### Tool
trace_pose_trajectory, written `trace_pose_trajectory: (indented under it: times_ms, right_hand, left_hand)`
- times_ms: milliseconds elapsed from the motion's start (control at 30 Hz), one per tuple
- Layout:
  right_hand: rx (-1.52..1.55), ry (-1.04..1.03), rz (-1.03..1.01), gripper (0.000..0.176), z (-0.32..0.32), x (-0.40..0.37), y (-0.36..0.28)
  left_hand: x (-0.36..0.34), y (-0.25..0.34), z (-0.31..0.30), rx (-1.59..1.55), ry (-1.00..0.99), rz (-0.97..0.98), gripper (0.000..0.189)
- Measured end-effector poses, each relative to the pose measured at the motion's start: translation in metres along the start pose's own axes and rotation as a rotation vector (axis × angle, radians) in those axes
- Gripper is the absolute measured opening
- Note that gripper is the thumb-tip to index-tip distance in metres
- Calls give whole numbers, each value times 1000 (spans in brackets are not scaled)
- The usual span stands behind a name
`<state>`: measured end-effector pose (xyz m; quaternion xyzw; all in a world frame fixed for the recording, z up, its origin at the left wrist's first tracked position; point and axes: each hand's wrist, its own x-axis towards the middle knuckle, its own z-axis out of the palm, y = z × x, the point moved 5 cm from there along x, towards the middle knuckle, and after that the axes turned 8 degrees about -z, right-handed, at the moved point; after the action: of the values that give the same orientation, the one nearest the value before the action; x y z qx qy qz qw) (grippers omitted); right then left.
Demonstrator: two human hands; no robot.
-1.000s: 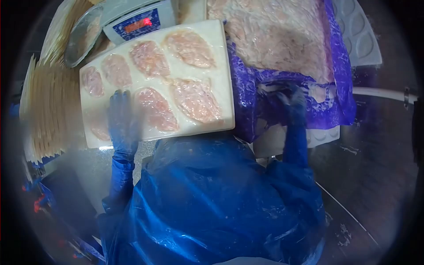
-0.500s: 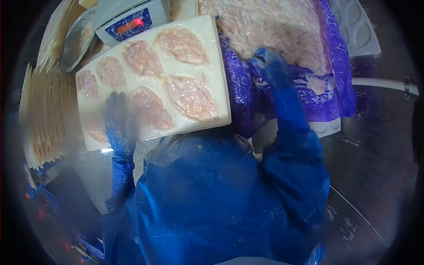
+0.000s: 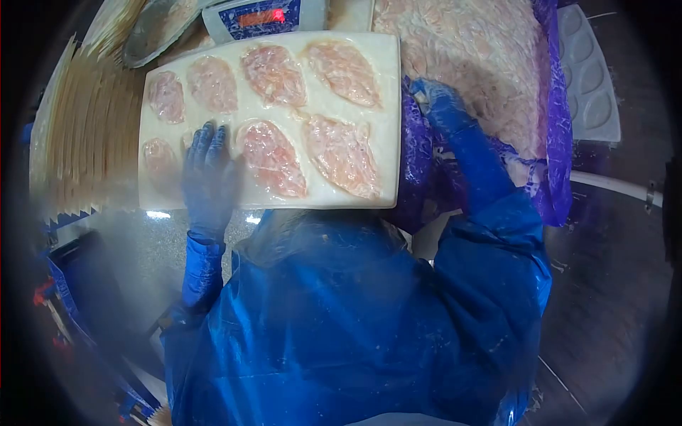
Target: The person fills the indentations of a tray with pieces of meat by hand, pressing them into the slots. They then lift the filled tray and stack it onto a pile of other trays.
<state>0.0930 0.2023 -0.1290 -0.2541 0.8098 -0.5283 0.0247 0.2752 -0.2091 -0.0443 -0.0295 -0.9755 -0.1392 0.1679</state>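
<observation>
A white mould tray (image 3: 213, 135) lies in front of me, its leaf-shaped hollows filled with pale pink raw meat (image 3: 270, 157). My left hand (image 3: 208, 174), in a blue glove, lies flat over a lower-left hollow with fingers stretched out, hiding most of that hollow. At the near left edge of a large heap of pale raw meat (image 3: 476, 53) is my gloved right hand (image 3: 442, 106), beside the tray's right side. Its fingers are curled, with something small and pale at the tips that I cannot make out. Purple film (image 3: 560, 121) lies around the heap.
Behind the tray stands a scale (image 3: 263, 20) with a red lit display, next to a metal scoop-like pan (image 3: 158, 35). Thin wooden sticks (image 3: 92, 135) are stacked at the left. Another mould tray (image 3: 593, 85) lies at the far right.
In the view the tray and scale have shifted right, and the tray now sits more level. My right hand remains at the heap's edge; my left hand stays over the tray's lower left.
</observation>
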Motion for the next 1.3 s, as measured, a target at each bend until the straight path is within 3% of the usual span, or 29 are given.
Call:
trace_pose_trajectory:
  times_ms: [67, 167, 267, 333, 367, 433, 467, 500, 533, 567, 600, 667, 767, 833, 900, 933, 1000, 1100, 1133, 1200, 1267, 1300]
  right_hand:
    - [224, -72, 233, 12, 1, 1, 9]
    - [144, 79, 194, 12, -42, -3, 0]
    - [225, 94, 289, 12, -76, -14, -31]
    - [141, 263, 226, 14, -91, -17, -53]
    - [141, 257, 223, 14, -100, -16, -31]
    - [-905, -248, -547, 13, -83, -29, 23]
    - [-224, 71, 38, 18, -81, -51, 73]
    - [-304, 41, 156, 19, -78, -53, 70]
    - [-379, -2, 260, 21, -71, -48, 59]
    - [-188, 74, 282, 22, -54, -33, 11]
    - [9, 135, 321, 24, -32, -25, -30]
    - [94, 1, 236, 35, -8, -9, -26]
    - [277, 61, 158, 35, 77, 26, -154]
    - [578, -152, 64, 34, 134, 37, -201]
    - [720, -408, 240, 39, 198, 40, -233]
    - [703, -424, 233, 39, 221, 37, -226]
    - [36, -493, -209, 26, 262, 34, -197]
    - [43, -558, -197, 16, 265, 44, -201]
    - [201, -573, -165, 17, 267, 45, -199]
    - [81, -579, -189, 16, 270, 49, -195]
    - [-36, -578, -225, 16, 267, 53, -208]
    - [6, -503, -135, 10, 257, 55, -228]
  left_hand:
    - [0, -1, 0, 19, -10, 4, 47]
    - [2, 1, -1, 29, 29, -1, 47]
    - [2, 1, 0, -3, -6, -38, 46]
    - [1, 0, 0, -13, 4, -36, 47]
    - [1, -1, 0, -21, 18, -29, 47]
    - [-2, -6, 3, -58, 41, -3, 46]
    - [-5, -10, 1, -91, 60, 24, 46]
    - [-7, -14, -2, -66, 61, 0, 46]
    - [-8, -17, -10, -263, 141, -81, 45]
    - [-14, -25, -19, -444, 235, -169, 43]
    - [-22, -32, -23, -388, 246, -221, 43]
    - [-42, -61, -39, -594, 513, -358, 44]
    - [-70, -87, -60, -603, 614, -425, 44]
    - [-78, -87, -56, -668, 623, -453, 44]
    - [-85, -92, -53, -682, 638, -463, 45]
    - [-95, -93, -55, -687, 659, -472, 45]
    - [-100, -83, -50, -695, 641, -332, 46]
    - [-97, -41, -49, -772, 454, -352, 46]
    - [-99, -37, -42, -778, 462, -369, 46]
    - [-96, -13, -17, -421, 60, -133, 45]
    - [-100, -12, -20, -387, 97, -127, 45]
    - [-103, -12, -23, -346, 124, -109, 45]
